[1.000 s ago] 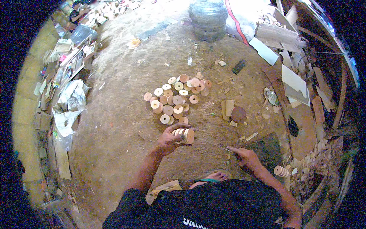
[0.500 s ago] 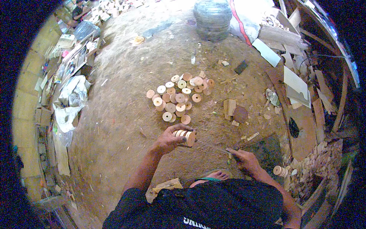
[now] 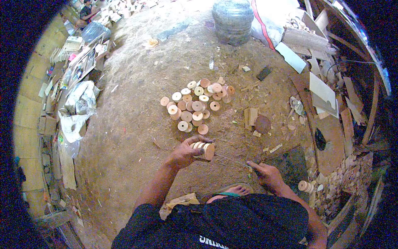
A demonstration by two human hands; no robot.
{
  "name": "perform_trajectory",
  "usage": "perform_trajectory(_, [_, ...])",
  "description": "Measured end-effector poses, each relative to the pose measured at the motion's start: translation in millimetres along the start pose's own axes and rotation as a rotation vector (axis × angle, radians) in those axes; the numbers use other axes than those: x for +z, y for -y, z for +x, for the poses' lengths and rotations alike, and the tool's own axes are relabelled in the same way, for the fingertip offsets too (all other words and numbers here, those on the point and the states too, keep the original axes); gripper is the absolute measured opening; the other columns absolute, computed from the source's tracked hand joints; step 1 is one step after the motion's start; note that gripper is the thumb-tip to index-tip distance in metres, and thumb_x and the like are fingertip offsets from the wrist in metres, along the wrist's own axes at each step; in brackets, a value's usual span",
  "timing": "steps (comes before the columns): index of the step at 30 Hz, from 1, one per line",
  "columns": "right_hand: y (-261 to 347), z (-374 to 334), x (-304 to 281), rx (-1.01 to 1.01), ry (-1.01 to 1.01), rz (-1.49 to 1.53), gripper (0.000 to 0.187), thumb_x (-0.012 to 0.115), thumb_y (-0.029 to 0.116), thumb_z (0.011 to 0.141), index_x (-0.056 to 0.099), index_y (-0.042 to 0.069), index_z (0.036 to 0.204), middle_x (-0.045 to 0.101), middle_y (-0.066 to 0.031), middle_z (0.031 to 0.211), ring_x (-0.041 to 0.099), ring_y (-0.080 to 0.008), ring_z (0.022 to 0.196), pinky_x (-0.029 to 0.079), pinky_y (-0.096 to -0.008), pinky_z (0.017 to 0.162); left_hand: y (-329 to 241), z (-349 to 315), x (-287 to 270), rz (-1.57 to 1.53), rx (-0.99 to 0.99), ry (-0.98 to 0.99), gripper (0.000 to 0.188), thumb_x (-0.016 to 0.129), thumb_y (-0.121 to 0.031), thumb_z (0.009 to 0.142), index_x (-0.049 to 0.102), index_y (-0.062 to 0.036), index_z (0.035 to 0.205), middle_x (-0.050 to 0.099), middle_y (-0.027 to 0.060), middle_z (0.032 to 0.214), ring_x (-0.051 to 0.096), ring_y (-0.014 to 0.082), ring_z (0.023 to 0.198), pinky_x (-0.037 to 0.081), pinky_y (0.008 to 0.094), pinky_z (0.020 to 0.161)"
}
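My left hand (image 3: 185, 153) is wrapped round a short row of pale wooden discs (image 3: 209, 152), which may be one grooved piece. Its flat round end faces right. In my right hand (image 3: 267, 175), closed, is one end of a thin rod or wire (image 3: 233, 160). This slants up to the left, its other end by the face of the wooden discs; whether it enters them I cannot tell. Beyond my left hand, many round wooden pieces (image 3: 197, 106), several with a centre hole, lie in a loose pile on the dirt floor (image 3: 132, 137).
A similar grooved wooden piece (image 3: 305, 186) lies right of my right forearm. Wood blocks (image 3: 250, 118) and a brown disc (image 3: 262, 124) lie mid-right. A large drum-shaped container (image 3: 233, 23) stands far off. Boards (image 3: 323, 97) and wood scraps line the right; plastic bags (image 3: 78, 108) lie left. Another person (image 3: 86, 12) sits far left.
The whole view has shifted very slightly. Both hands keep nearly the same pose, the left on the wooden discs and the right on the thin rod or wire.
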State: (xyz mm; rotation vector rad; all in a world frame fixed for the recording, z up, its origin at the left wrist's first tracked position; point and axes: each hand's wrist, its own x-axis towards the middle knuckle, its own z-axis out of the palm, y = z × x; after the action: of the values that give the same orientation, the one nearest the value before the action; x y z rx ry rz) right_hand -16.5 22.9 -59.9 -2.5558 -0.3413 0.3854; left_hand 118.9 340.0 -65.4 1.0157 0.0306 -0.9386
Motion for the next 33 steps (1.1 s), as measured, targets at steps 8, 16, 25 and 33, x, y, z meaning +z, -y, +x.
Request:
perform_trajectory(8, [9.1,0.2,1.2,0.028,0.053,0.001,0.048,0.06,0.01,0.081,0.056,0.022,0.127,0.062,-0.012,0.081,0.063,-0.0333,0.074,0.051,-0.0439,0.063,-10.2,-0.1,19.9,0.952,0.068,-0.025,0.043,0.079,-0.029,0.073,0.065,-0.0073,0.107,0.066,0.0069,0.089,0.061,0.0174,0.08,0.05,0.0337,0.072])
perform_trajectory(16, [-0.5,3.3,3.1,0.005,0.032,0.061,0.06,0.06,0.003,0.07,0.056,0.02,0.127,0.063,-0.0112,0.083,0.063,-0.0329,0.076,0.051,-0.0415,0.065,11.5,9.5,5.1,-0.073,0.048,0.268,0.065,0.06,-0.026,0.085,0.029,-0.0085,0.14,0.043,0.0125,0.14,0.044,0.0259,0.128,0.041,0.0377,0.101])
perform_trajectory(25, [8.5,1.7,-8.2,0.008,0.006,0.057,0.058,0.059,0.0,0.07,0.057,0.018,0.125,0.063,-0.0125,0.083,0.063,-0.0336,0.076,0.051,-0.0415,0.066,0.9,-2.2,9.5,-0.174,-0.028,0.271,0.063,0.055,-0.035,0.092,0.027,-0.0096,0.141,0.037,0.0159,0.146,0.04,0.0321,0.132,0.039,0.0473,0.102])
perform_trajectory(33, [12.6,0.7,-8.8,0.007,0.002,0.036,0.049,0.058,0.002,0.078,0.058,0.018,0.125,0.063,-0.0139,0.082,0.063,-0.0335,0.076,0.052,-0.0407,0.065,10.9,-0.8,8.6,-0.258,-0.008,0.304,0.065,0.061,-0.033,0.09,0.026,-0.0094,0.139,0.04,0.0185,0.143,0.041,0.0325,0.131,0.039,0.0457,0.103])
